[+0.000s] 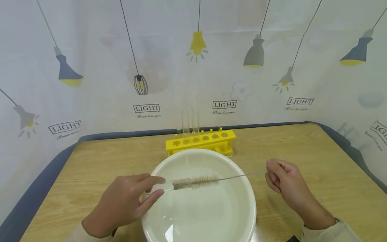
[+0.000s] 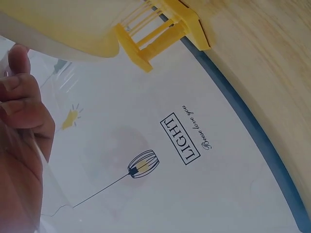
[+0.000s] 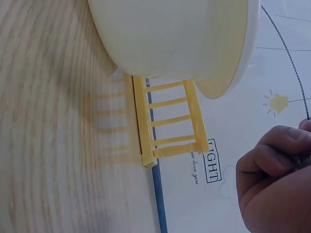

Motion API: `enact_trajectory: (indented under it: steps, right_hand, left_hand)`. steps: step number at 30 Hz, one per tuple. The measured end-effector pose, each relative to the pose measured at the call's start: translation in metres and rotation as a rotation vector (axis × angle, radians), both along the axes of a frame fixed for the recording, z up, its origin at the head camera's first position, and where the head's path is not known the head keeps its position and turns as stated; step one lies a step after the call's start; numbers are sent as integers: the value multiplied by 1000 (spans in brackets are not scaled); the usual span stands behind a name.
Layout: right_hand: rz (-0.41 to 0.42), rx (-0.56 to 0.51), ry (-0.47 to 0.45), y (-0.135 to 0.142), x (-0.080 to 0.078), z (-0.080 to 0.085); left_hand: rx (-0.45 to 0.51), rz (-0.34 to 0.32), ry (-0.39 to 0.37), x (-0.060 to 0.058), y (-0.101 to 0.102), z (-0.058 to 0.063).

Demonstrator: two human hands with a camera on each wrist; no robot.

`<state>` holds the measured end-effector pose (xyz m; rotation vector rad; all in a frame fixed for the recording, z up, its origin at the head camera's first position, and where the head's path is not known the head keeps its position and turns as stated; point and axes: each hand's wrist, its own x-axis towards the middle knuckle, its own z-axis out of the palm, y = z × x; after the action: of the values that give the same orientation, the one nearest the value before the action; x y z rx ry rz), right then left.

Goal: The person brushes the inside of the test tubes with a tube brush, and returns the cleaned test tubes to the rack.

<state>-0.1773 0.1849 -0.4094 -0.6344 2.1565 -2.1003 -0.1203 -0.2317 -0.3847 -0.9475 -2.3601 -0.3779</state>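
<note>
Over the white basin (image 1: 251, 198), my left hand (image 1: 125, 198) holds a clear glass test tube (image 1: 168, 186) lying nearly level, between thumb and fingers. A test tube brush (image 1: 205, 182) reaches into the tube's right end; part of its pale bristles is inside the glass and part is outside. To the right of the basin, my right hand (image 1: 288, 190) pinches the far end of the brush's thin twisted wire handle (image 3: 287, 53). The right wrist view shows this hand's fingers curled in. In the left wrist view the left hand (image 2: 24, 116) is at the left edge.
Behind the basin stands a yellow test tube rack (image 1: 205, 137), with two clear test tubes (image 1: 195, 121) upright in it. All of this is on a wood-grain table (image 1: 332, 168). A white sheet (image 1: 169, 43) printed with lamps hangs behind the table's back edge.
</note>
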Motion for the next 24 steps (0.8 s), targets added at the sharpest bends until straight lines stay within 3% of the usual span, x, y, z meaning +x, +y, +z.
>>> enact_trajectory:
  steps: [7,14,24]
  right_hand:
    - [-36,-55,50,-6,5,2]
    - [-89,-21,46,-9,10,4]
    - [-17,31,126,-16,12,2]
  left_hand:
    - [10,-13,20,1,1,0]
    - [-3,4,8,1,2,0]
    - [-13,-1,16,1,4,0]
